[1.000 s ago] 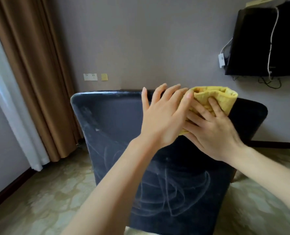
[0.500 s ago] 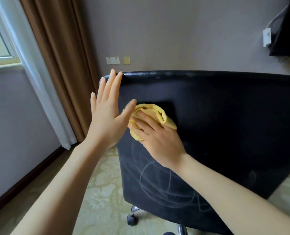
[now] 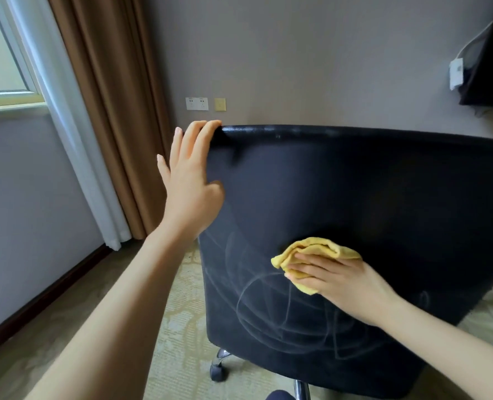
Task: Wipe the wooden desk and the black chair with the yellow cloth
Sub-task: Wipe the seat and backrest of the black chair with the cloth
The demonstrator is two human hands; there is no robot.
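Grey wall [image 3: 297, 53] and a brown curtain [image 3: 109, 111] stand behind, with patterned carpet [image 3: 176, 313] below; the black chair [image 3: 355, 197] turns its back to the camera, pale streaks [image 3: 268, 307] curving across its lower part; the left hand [image 3: 190, 192] has its grip spread, fingers straight, fingertips on the top left edge of the chair back; the right hand [image 3: 346, 284] lies on the bunched yellow cloth [image 3: 311, 249], its grip flat, fingers nearly straight, pressing the cloth against the lower middle of the chair back.
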